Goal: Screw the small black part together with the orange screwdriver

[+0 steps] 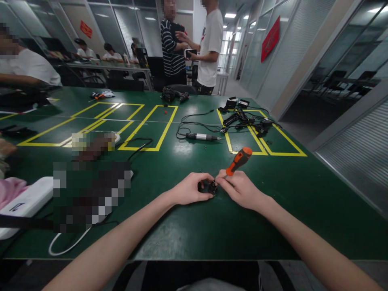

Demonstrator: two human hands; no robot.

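Observation:
A small black part (212, 188) is on the green table between my hands; its exact kind is too small to make out. My left hand (192, 188) curls around it, thumb and fingers pinching its sides. A screwdriver (239, 161) with an orange and dark grey handle stands tilted, handle up and to the right. My right hand (239, 188) is closed around its shaft low down, fingertips close to the black part. The screwdriver's tip is hidden by the fingers and the part.
Beyond my hands lies a corded electric screwdriver (200, 137). Black parts and cables (239, 119) are heaped at the back right, within yellow tape (287, 154). More black items (169, 95) sit at the far edge. Pixelated objects and a white case (28, 204) are at left. People stand and sit beyond.

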